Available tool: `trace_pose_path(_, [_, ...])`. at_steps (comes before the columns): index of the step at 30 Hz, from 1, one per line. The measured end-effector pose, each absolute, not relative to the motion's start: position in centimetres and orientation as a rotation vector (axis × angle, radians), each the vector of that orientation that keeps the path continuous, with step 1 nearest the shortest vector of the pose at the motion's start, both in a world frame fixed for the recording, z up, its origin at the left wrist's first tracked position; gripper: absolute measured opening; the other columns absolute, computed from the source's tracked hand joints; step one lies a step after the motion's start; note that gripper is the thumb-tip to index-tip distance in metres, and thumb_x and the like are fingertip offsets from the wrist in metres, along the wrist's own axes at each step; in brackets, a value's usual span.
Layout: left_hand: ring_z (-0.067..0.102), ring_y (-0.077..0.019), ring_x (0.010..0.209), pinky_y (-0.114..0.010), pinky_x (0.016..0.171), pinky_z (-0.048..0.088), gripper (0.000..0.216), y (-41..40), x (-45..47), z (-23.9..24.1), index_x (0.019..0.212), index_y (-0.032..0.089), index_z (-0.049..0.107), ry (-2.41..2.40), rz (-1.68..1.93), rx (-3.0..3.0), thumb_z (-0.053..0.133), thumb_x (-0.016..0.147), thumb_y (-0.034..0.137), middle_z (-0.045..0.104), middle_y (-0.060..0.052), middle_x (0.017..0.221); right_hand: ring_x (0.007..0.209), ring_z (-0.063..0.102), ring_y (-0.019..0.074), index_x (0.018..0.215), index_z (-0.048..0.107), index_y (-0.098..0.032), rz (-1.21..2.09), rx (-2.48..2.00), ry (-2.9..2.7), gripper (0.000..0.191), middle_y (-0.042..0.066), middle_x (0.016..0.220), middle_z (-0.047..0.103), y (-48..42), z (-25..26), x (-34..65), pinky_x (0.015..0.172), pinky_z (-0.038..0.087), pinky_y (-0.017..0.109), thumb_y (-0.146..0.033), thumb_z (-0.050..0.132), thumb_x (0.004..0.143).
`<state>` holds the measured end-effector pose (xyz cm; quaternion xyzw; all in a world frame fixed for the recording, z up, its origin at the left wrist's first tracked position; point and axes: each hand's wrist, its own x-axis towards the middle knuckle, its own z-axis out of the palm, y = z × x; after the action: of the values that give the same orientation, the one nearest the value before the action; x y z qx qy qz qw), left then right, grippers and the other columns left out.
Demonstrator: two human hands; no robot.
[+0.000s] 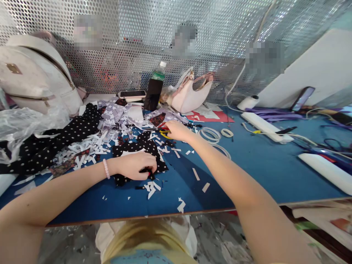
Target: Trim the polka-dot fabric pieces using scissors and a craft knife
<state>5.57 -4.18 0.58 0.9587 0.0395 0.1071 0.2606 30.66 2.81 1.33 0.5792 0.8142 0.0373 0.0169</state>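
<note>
My left hand, a pink bead bracelet at its wrist, rests on a piece of black polka-dot fabric. Its fingers are curled and closed on a dark bit of that fabric; a small red spot shows by the fingertips. White paper shows between the layers of the piece. Farther forward, my right hand is closed around the handles of scissors, which are red and yellow. The scissor blades point left over the scraps and are partly hard to make out.
Paper strips and fabric scraps cover the left of the blue table. At the back stand a backpack, a bottle, a phone and a pink handbag. Coiled white cord and purple strips lie rightward.
</note>
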Motion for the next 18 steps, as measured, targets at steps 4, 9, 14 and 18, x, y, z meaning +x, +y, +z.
trace_pose_path(4, [0.058,-0.0192,0.090,-0.030,0.086,0.046,0.014,-4.0,5.5,0.3,0.091,0.019,0.061,0.091,0.300,2.577,0.056,0.081,0.009,0.064,-0.006,0.094,0.104,0.060,0.0301,0.109,0.058,-0.009,0.179,1.864,2.473,0.032,0.020,0.113,0.066,2.9,2.0,29.9,0.082,0.043,0.034,-0.012,0.058,0.077])
trace_pose_path(9, [0.061,-0.0162,0.087,-0.026,0.083,0.048,0.022,-3.6,5.4,0.1,0.105,0.017,0.062,0.113,0.307,2.557,0.058,0.085,0.008,0.067,-0.005,0.094,0.085,0.065,0.0293,0.110,0.053,-0.014,0.253,2.086,2.365,0.025,0.016,0.096,0.070,0.4,3.5,31.0,0.064,0.039,0.032,-0.025,0.049,0.088])
trace_pose_path(14, [0.062,-0.0150,0.085,-0.024,0.079,0.049,0.014,-3.0,5.4,0.6,0.103,0.017,0.065,0.091,0.251,2.577,0.056,0.093,0.017,0.067,-0.006,0.094,0.061,0.060,0.0226,0.088,0.050,-0.022,0.226,2.269,2.304,0.017,0.005,0.067,0.064,-6.1,3.9,32.9,0.052,0.030,0.028,-0.039,0.048,0.087])
trace_pose_path(18, [0.056,-0.0219,0.113,-0.035,0.103,0.042,0.018,-2.5,5.2,0.7,0.107,0.018,0.067,0.070,0.255,2.629,0.056,0.094,0.024,0.063,-0.012,0.117,0.048,0.052,0.0193,0.075,0.041,-0.025,0.069,2.306,2.378,0.019,0.000,0.055,0.055,-12.3,2.7,33.7,0.049,0.027,0.027,-0.042,0.049,0.082])
